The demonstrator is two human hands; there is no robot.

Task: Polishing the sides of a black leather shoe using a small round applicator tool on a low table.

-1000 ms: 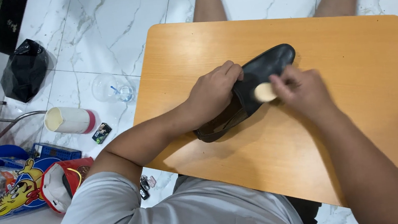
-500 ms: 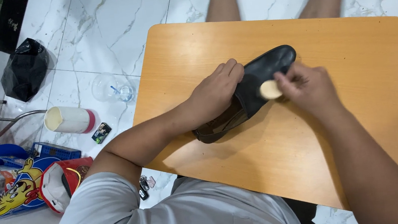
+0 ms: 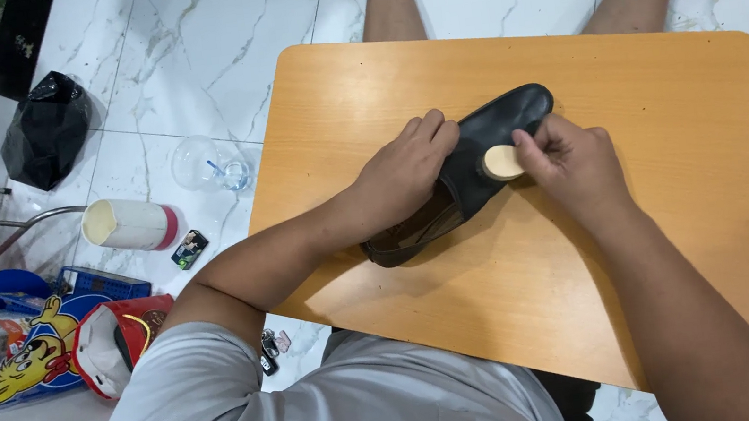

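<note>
Shoe (image 3: 482, 154): black, glossy, low-cut, brown lining showing at the heel; lay slantwise on orange wooden table (image 3: 667, 108), toe away. Pinned under left hand (image 3: 403, 174), fingers curled over the opening. Round tan sponge (image 3: 502, 162) pinched in right hand (image 3: 573, 162), pressed against the upper; shifted slightly toward the heel since before. One shoe, one sponge, two hands.

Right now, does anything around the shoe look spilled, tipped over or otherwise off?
On the wooden table nothing stands out: the left hand steadies the black shoe and the right hand presses a round tan pad to it. On the floor, a white bottle lies on its side amid clutter; no spill shows.
</note>
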